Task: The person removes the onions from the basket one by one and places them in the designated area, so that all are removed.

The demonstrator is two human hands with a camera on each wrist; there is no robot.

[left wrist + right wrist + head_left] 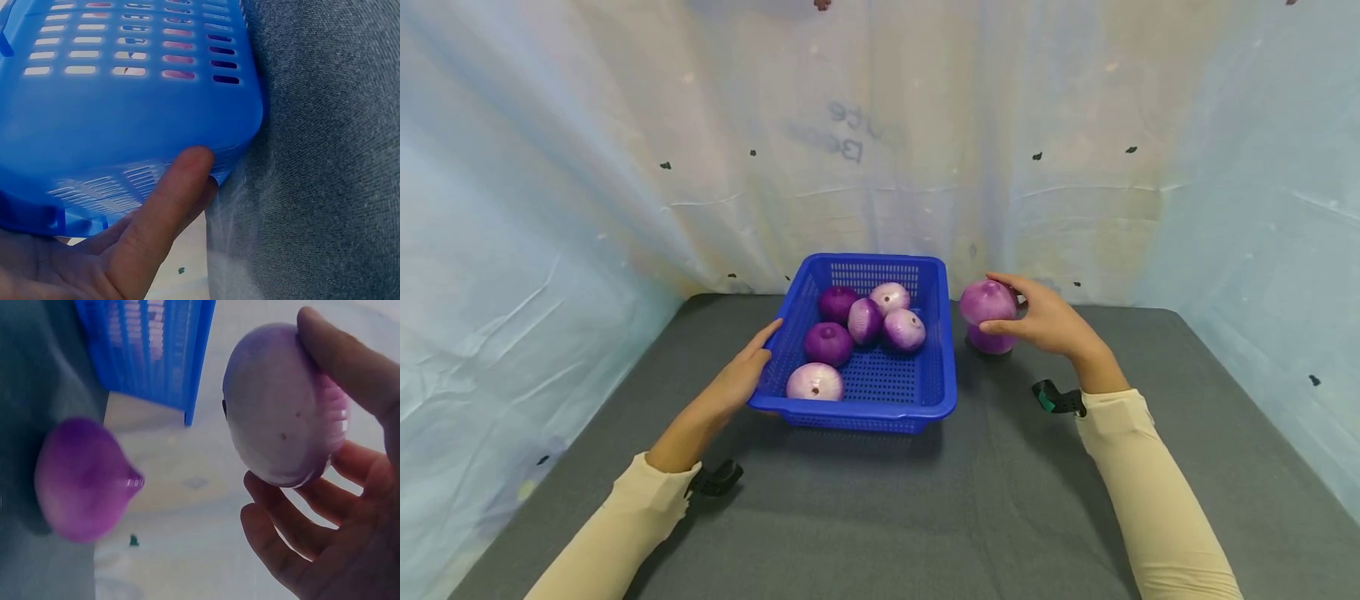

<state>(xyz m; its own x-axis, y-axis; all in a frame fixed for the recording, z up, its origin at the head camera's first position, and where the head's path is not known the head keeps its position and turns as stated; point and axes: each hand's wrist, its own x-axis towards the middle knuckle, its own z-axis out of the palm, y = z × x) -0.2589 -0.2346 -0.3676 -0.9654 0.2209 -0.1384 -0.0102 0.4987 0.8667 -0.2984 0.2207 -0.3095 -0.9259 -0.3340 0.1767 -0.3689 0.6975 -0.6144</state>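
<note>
My right hand (1047,321) grips a red onion (987,301) between thumb and fingers. In the right wrist view this onion (284,406) shows a pale, glossy side, with the thumb over its top. A second red onion (84,480) sits on the table with its pointed tip up, apart from the held one; the head view shows it partly covered by the held onion. My left hand (737,379) lies against the left side of a blue plastic basket (948,350), its fingers extended along the outer wall, as the left wrist view also shows.
Several purple and whitish onions, among them a pale one (815,382) at the front left, lie inside the basket. A dark grey cloth covers the table (880,517). Pale plastic sheeting (880,192) hangs behind the table and at both sides.
</note>
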